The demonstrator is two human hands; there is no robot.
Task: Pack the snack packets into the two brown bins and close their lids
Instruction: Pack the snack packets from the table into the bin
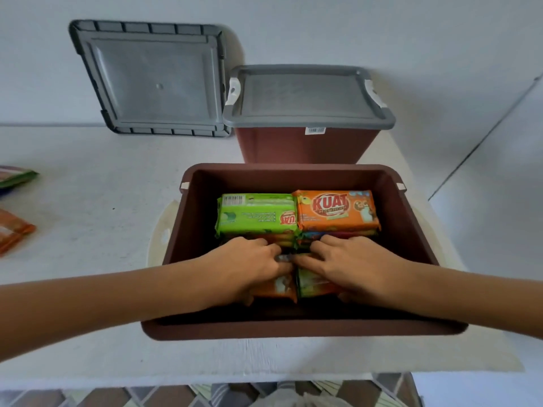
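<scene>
In bin [293, 331], hands [249, 268] [348, 267] (on packets [277, 289])

Two brown bins [305, 330] [305, 148], two grey lids [150, 77] [305, 95]

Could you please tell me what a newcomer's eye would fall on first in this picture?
The open brown bin in the near middle stands out, with the left hand gripping a near orange packet and the right hand a near green packet inside it. Behind it stands the second bin, grey lid on; a loose lid leans on the wall at back left.
</scene>
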